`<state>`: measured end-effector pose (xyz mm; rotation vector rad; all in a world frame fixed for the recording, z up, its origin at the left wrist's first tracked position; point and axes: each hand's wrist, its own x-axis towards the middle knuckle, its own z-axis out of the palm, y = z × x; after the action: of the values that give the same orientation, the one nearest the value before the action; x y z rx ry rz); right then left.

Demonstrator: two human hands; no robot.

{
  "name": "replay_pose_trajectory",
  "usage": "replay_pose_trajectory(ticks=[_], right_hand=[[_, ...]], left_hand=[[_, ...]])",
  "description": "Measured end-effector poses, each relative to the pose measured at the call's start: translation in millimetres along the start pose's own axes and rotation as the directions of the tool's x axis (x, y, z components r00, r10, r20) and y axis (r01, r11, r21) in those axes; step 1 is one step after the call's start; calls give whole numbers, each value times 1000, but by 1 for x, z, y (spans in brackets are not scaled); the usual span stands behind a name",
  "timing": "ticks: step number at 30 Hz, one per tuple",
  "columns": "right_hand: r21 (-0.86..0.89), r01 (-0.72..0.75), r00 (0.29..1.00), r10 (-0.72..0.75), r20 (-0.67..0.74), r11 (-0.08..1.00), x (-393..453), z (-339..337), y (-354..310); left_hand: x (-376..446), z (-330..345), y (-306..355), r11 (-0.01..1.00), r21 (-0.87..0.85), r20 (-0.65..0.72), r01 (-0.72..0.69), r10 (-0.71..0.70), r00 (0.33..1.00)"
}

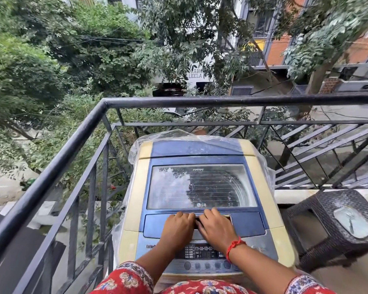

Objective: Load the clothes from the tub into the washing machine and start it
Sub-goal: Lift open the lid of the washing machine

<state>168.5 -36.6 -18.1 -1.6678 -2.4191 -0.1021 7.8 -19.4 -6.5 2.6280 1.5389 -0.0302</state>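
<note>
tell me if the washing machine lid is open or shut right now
Shut. The lid lies flat on the washing machine, and both the left hand and right hand rest at its front handle.

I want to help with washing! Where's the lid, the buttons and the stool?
Lid point(202, 187): head view, middle of its glass window.
Buttons point(207, 265): head view, round button in the front row.
Stool point(327, 200): head view, woven top.

Daylit balcony: black metal railing, dark wicker stool at right, trees and buildings beyond.
</note>
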Motion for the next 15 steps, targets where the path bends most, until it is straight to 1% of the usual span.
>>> replay_pose_trajectory(ticks=[1,3,5,6,8,11,13,15], right_hand=[[4,10,1000,-10,-1,1000,-2,-1,0],[7,-8,1000,8,20,1000,-6,-2,1],[74,-78,993,72,90,994,-13,-1,0],[118,-115,987,100,130,986,-14,-2,-1],[190,-166,977,135,167,968,-14,-7,-2],[252,-239,945,164,283,938,-8,-23,-1],[264,-257,937,174,302,929,-6,-32,0],[281,-255,944,175,279,925,-4,-39,0]], left_hand=[[-1,-1,-1,1000,19,2,-21,20,1000],[-4,-6,1,1000,-16,54,-14,14,998],[-6,-4,1,1000,-23,82,0,2,997],[-6,-3,1,999,-33,79,3,0,997],[-10,-7,3,999,-53,56,9,-6,998],[-12,-12,7,993,-111,33,49,-45,998],[-11,-14,11,991,-113,34,75,-72,997],[-9,-21,16,991,-102,1,86,-86,996]])
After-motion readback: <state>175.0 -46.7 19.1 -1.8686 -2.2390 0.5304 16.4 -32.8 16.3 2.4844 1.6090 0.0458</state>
